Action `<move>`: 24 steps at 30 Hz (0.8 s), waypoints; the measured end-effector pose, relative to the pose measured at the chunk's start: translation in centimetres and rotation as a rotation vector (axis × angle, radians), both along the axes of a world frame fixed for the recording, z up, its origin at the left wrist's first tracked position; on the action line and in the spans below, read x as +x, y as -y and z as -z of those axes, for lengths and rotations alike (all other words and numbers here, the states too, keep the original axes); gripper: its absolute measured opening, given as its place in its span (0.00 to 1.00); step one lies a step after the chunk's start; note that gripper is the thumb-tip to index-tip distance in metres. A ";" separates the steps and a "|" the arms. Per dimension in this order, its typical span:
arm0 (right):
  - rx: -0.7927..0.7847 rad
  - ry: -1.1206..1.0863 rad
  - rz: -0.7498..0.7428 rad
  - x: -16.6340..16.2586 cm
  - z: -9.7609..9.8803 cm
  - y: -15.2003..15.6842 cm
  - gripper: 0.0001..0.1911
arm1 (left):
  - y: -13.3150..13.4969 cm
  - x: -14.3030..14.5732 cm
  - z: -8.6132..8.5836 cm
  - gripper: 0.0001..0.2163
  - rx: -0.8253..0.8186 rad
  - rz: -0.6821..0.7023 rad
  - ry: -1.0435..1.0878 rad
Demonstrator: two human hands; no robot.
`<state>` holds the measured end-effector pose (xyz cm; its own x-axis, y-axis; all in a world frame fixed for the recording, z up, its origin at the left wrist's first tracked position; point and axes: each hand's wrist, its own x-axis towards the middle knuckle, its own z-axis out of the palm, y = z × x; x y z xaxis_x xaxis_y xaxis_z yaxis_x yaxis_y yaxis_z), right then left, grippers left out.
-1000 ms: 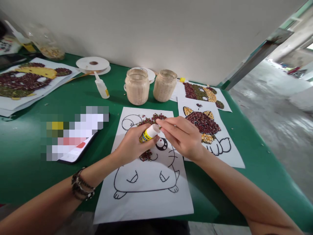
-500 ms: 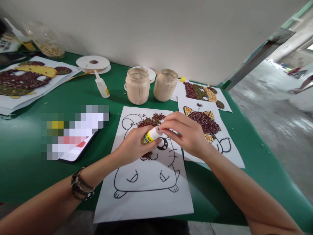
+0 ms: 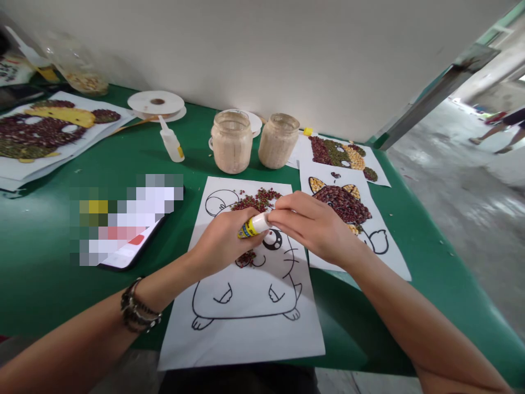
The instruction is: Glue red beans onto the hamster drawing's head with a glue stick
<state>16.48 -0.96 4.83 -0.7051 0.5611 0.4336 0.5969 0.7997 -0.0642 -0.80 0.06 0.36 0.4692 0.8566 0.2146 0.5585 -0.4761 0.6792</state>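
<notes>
My left hand (image 3: pixel 221 241) is wrapped round a yellow and white glue stick (image 3: pixel 254 224), which it holds tilted above a sheet of paper (image 3: pixel 246 342). At the stick's white end, the fingertips of my right hand (image 3: pixel 318 227) are pinched together; whatever they hold is too small to make out. The sheet carries an outlined cartoon animal with round ears, whiskers and small paws. Mixed red and green beans (image 3: pixel 250 202) cover part of its head, and a smaller patch of beans (image 3: pixel 246 258) lies near the mouth. My hands hide part of the face.
Two cloudy glass jars (image 3: pixel 232 145) stand behind the sheet, near a small glue bottle (image 3: pixel 171 143) and a white ribbon spool (image 3: pixel 156 102). A phone (image 3: pixel 131 249) lies at left. Bean-covered pictures lie right (image 3: pixel 344 210) and far left (image 3: pixel 45 131). A wall (image 3: pixel 262 54) rises behind the table.
My right fingertips have shifted slightly at the glue stick's white end, the fingers now closer together. My left hand keeps its hold. At the far right, a person's legs have come into view.
</notes>
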 end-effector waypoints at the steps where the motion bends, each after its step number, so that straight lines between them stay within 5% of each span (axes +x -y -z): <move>1: -0.026 -0.006 0.002 0.0 0.0 0.0 0.10 | 0.0 0.0 0.0 0.06 0.006 -0.012 -0.026; 16: -0.912 -0.636 0.051 0.0 0.4 -0.4 0.03 | -0.2 -0.3 -0.1 0.05 0.073 -0.068 -0.118; 24: -0.743 -0.773 0.356 5.8 0.0 1.5 0.04 | 0.1 -0.2 0.0 0.08 0.080 -0.051 -0.140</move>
<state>22.30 -2.46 4.88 -0.1411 0.9771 0.1594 0.3771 0.2019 -0.9039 -1.04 -0.03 0.36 0.4554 0.8630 0.2187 0.6702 -0.4940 0.5539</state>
